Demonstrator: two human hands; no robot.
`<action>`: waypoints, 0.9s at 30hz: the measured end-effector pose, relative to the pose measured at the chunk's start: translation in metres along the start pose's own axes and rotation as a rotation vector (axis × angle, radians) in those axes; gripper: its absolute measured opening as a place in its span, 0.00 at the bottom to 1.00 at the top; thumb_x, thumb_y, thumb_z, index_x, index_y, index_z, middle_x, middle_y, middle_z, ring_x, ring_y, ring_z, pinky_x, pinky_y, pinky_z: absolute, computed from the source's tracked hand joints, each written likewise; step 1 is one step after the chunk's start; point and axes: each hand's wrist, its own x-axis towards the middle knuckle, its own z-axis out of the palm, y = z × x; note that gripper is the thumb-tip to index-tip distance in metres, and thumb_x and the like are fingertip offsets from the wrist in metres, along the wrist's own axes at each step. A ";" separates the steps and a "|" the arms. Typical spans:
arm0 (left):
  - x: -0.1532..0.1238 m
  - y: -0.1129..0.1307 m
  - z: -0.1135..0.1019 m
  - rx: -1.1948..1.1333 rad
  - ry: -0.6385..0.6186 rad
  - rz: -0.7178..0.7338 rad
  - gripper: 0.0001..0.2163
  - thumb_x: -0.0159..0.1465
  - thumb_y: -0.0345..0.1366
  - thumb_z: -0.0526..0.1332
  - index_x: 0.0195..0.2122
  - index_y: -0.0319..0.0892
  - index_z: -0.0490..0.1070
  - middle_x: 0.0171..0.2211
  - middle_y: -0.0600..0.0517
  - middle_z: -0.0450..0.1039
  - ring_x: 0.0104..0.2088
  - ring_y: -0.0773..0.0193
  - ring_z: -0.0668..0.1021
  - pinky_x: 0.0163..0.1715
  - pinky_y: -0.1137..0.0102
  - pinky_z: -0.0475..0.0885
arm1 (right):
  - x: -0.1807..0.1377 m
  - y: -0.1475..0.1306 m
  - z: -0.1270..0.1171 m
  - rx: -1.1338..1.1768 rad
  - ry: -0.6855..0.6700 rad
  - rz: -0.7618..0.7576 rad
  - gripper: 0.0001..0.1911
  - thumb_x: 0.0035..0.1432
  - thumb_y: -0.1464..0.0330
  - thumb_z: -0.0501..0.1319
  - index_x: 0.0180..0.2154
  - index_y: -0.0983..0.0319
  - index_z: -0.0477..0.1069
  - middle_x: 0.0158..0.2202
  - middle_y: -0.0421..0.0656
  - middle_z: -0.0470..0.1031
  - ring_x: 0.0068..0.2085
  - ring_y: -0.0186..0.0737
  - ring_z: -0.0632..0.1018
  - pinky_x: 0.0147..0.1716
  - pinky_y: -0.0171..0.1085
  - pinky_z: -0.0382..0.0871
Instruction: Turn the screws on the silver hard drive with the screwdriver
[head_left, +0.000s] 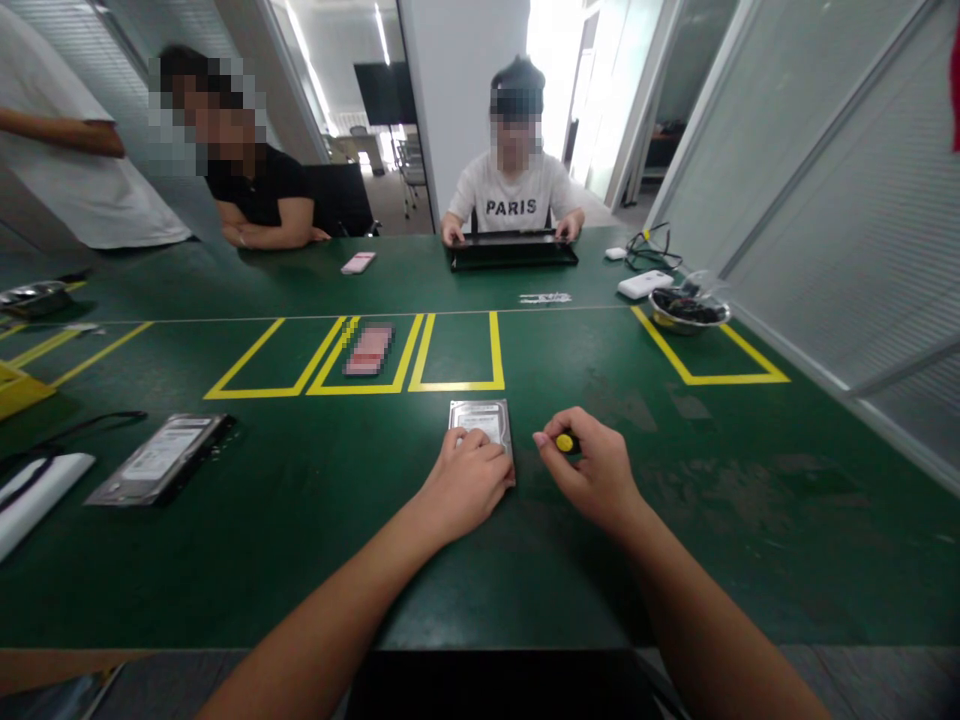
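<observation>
A silver hard drive [480,412] with a white label lies flat on the green table, its far end uncovered. My left hand [471,475] grips it from above, fingers curled over its top and right edge, hiding the near part. To the right, just above the table and apart from the drive, my right hand [596,460] is closed around a black-and-yellow screwdriver [565,442]. Only its round yellow end and a bit of black handle show; the shaft is hidden. Farther left lies another labelled hard drive [166,455] in what looks like clear wrapping.
Yellow tape outlines [457,386] mark the green table [750,560]; a pink phone [369,350] lies in one. A metal bowl [688,315] of dark items stands at right. Across the table, a person [517,190] holds a black tray-like panel [514,252]. A white object [45,495] lies at far left.
</observation>
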 end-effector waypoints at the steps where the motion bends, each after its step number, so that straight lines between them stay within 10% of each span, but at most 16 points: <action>1: 0.000 0.000 0.000 -0.001 0.000 -0.001 0.07 0.67 0.36 0.57 0.36 0.42 0.74 0.36 0.49 0.76 0.44 0.55 0.69 0.48 0.56 0.57 | 0.000 0.000 0.000 -0.003 0.000 -0.001 0.04 0.60 0.68 0.59 0.32 0.59 0.65 0.28 0.39 0.69 0.29 0.35 0.71 0.30 0.35 0.63; 27: 0.002 0.007 -0.002 0.005 -0.009 -0.022 0.07 0.65 0.35 0.57 0.35 0.43 0.74 0.35 0.49 0.76 0.44 0.54 0.70 0.49 0.54 0.57 | -0.001 -0.002 0.001 -0.021 0.000 -0.021 0.04 0.60 0.68 0.59 0.32 0.59 0.65 0.28 0.39 0.69 0.30 0.36 0.71 0.31 0.35 0.64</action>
